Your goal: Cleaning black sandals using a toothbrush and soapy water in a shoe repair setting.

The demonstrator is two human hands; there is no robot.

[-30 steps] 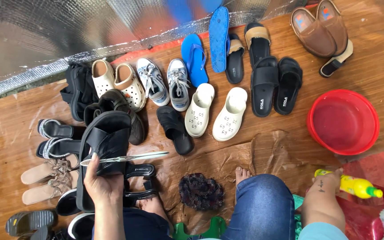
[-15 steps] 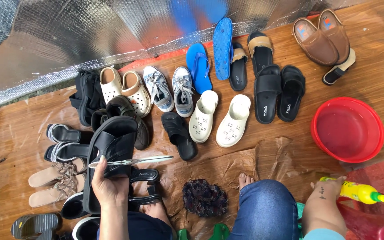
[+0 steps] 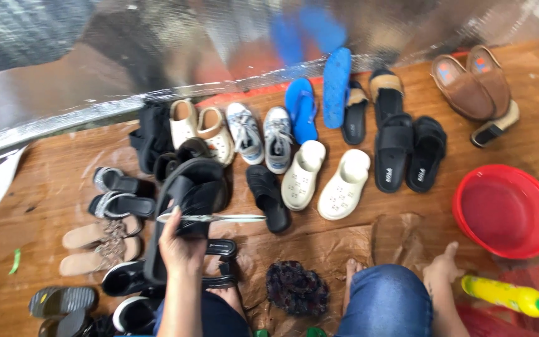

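My left hand point(image 3: 182, 246) grips a large black sandal point(image 3: 189, 190), held sole-up over the floor in front of my knees. The same hand also pins a long thin metal tool point(image 3: 219, 218), like scissors, across the sandal; its tip points right. My right hand point(image 3: 441, 268) rests low at the right beside my denim-covered knee point(image 3: 385, 299), fingers apart and holding nothing. A yellow squeeze bottle point(image 3: 506, 296) lies just to its right.
Many shoes lie in rows on the wooden floor: white clogs point(image 3: 322, 181), blue flip-flops point(image 3: 316, 97), black slides point(image 3: 410, 153), brown loafers point(image 3: 472, 87) and grey sneakers point(image 3: 260, 134). A red basin point(image 3: 506, 209) sits at the right. A dark cloth point(image 3: 294, 287) lies on brown paper point(image 3: 338, 243). A silver foil sheet point(image 3: 95, 68) lies behind.
The view has shifted slightly to the right and down. My left hand keeps hold of the black sandal and the metal tool. My right hand stays near the yellow bottle.
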